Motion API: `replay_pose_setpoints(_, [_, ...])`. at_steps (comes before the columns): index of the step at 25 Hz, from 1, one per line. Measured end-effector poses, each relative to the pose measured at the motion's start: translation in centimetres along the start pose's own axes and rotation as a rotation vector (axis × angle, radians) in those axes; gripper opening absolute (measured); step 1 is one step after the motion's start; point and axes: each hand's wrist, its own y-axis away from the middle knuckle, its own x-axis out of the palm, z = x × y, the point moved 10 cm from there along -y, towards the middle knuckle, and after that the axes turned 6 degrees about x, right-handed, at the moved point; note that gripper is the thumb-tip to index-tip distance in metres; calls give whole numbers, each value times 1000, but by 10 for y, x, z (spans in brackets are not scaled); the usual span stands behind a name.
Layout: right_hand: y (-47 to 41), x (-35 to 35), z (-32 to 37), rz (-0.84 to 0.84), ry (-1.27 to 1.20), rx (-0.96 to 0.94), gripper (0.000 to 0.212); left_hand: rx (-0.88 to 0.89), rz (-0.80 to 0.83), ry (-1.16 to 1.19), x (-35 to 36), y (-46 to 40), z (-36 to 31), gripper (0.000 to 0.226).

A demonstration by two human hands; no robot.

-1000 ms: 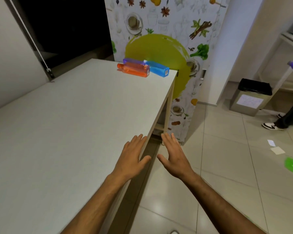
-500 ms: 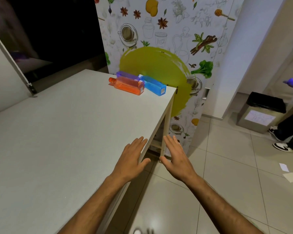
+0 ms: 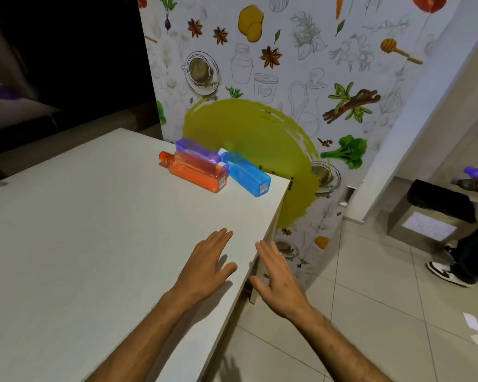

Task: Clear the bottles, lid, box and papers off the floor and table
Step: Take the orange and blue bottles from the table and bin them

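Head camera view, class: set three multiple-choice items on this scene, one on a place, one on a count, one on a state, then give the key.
1. Where do the bottles lie?
A. On the floor
B. At the table's far right corner
C. In the bin

2. How many bottles are on the table?
A. One
B. Two
C. Three

3. How are the person's hands?
A. Open, holding nothing
B. Both gripping bottles
C. Holding papers

Key: 1 B, the orange bottle, purple bottle and blue bottle lie near that corner of the table. 2 C, three colours show. 3 A, the left hand and right hand have spread fingers.
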Motion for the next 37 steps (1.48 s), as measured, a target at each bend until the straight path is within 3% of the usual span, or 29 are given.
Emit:
replay_pose_setpoints(6, [-104, -1, -11, 32, -54, -2, 72, -147, -5, 57, 0, -67, 43, 73])
replay_pose_setpoints(11, [-186, -9, -32, 82, -55, -56, 71, -263, -110, 63, -11, -124, 67, 70])
replay_pose_setpoints(17, [-282, -58, -25, -16, -114, -231, 68, -201, -277, 61, -53, -204, 65, 71])
replay_pose_setpoints(20, [-320, -68, -19, 1, 4, -279, 70, -200, -346, -65, -71, -236, 59, 65])
replay_pose_setpoints(23, [-345, -73, -12, 10, 95, -319, 71, -273, -266, -210, -72, -266, 70, 65])
replay_pose_setpoints(26, [-355, -76, -1, 18, 87, -358, 73, -356, -184, -255, -58, -274, 88, 56])
replay_pose_setpoints(33, [-376, -56, -11, 60, 185, -318, 72, -507, -253, -390, -80, -263, 97, 48])
replay_pose_setpoints(37, [-382, -32, -13, 86, 312, -262, 78, -622, -400, -305, -95, -231, 105, 16])
